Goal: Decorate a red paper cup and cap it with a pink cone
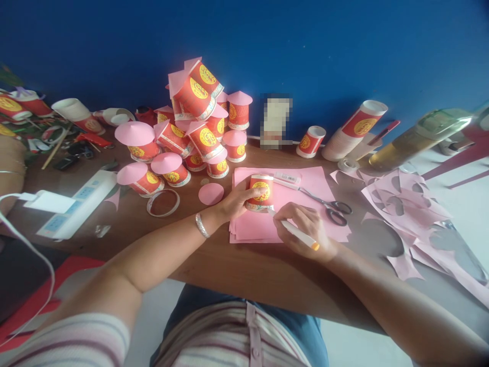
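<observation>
At the frame's centre, my left hand (239, 200) grips a red paper cup (260, 192) on the pink paper stack (301, 196); my right hand (305, 229) clasps a white pen (296, 232) at its rim.

Bare table (214, 267) lies open along the near edge. Mid-table, the left hand (237, 201) gripping a cup (261, 189) and right hand (310, 220) gripping a pen (300, 235) bar the way; a cup pile (194, 122) walls the far edge, paper scraps (412, 214) (scissors (330, 206) beside them) the right.
</observation>
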Action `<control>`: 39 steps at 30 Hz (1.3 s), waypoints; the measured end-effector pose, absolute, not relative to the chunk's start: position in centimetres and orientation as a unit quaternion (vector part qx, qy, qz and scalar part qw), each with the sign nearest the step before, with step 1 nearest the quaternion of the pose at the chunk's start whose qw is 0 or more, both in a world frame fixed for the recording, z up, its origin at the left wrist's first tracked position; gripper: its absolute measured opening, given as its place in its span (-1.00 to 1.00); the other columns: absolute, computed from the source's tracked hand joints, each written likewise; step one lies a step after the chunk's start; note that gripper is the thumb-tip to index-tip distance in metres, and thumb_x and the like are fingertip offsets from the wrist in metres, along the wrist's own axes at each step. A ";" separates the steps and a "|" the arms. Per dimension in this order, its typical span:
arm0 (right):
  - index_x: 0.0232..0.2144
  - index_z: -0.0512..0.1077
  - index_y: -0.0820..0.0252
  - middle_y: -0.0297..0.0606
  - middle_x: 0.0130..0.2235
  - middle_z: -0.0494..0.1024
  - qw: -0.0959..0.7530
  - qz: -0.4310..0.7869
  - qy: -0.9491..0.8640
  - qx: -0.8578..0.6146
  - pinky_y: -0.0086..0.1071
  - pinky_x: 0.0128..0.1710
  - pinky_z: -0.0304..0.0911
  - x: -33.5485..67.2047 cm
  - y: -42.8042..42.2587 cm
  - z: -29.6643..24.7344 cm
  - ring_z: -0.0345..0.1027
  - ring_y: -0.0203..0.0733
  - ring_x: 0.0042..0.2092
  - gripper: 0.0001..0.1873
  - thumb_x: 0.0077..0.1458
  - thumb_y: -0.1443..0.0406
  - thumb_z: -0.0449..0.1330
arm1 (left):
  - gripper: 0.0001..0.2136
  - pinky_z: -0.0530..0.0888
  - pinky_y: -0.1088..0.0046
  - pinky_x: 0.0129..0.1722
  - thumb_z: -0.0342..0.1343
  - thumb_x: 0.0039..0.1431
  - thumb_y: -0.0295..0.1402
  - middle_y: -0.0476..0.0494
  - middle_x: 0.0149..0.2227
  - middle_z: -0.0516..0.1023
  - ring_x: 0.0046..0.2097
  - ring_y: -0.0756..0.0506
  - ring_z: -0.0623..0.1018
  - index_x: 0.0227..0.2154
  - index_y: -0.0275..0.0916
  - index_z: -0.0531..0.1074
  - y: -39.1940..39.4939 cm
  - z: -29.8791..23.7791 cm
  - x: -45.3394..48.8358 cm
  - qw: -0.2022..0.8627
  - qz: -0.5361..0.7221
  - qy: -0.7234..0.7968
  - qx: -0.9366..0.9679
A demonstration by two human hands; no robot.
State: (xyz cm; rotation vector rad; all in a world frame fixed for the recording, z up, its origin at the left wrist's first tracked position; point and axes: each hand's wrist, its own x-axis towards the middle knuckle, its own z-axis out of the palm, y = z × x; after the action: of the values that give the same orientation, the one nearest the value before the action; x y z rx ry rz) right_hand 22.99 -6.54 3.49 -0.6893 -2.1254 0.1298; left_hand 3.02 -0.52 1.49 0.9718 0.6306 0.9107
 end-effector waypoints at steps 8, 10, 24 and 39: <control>-0.26 0.35 0.12 -0.36 -0.42 0.52 0.441 0.042 -0.852 -0.278 -0.44 -0.42 0.31 22.9 -6.4 3.4 0.40 -0.31 -0.45 -0.83 0.24 0.49 0.15 | -0.55 0.52 0.38 -0.19 0.37 0.05 -0.21 -0.15 -0.21 0.57 -0.18 -0.12 0.57 -0.04 -0.30 0.44 -0.5 1.6 2.9 0.737 0.407 0.298 0.450; -0.26 0.36 0.12 -0.35 -0.42 0.53 0.439 0.041 -0.853 -0.279 -0.44 -0.42 0.33 22.9 -6.4 3.4 0.41 -0.31 -0.44 -0.84 0.25 0.49 0.15 | -0.54 0.51 0.38 -0.19 0.38 0.05 -0.23 -0.15 -0.21 0.58 -0.19 -0.11 0.57 -0.02 -0.30 0.44 -0.5 1.6 2.9 0.739 0.407 0.300 0.446; -0.25 0.39 0.12 -0.35 -0.41 0.54 0.450 0.032 -0.847 -0.282 -0.44 -0.41 0.34 23.1 -6.1 3.5 0.43 -0.30 -0.43 -0.83 0.26 0.49 0.14 | -0.56 0.51 0.42 -0.24 0.39 0.05 -0.24 -0.10 -0.29 0.57 -0.28 -0.07 0.57 -0.06 -0.30 0.44 -0.3 1.1 2.8 0.746 0.406 0.290 0.441; -0.27 0.38 0.11 -0.36 -0.42 0.54 0.444 0.034 -0.845 -0.295 -0.42 -0.43 0.32 23.0 -6.4 3.4 0.42 -0.30 -0.45 -0.83 0.23 0.49 0.16 | -0.56 0.50 0.39 -0.23 0.38 0.04 -0.24 -0.07 -0.27 0.55 -0.25 -0.07 0.55 -0.06 -0.27 0.42 -0.5 1.3 3.0 0.739 0.414 0.300 0.439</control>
State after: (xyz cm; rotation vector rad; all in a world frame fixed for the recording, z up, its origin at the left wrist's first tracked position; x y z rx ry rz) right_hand 22.98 -6.37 3.39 -0.7301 -2.0954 0.0840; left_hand 2.96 -0.48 1.35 0.9626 0.6579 0.9085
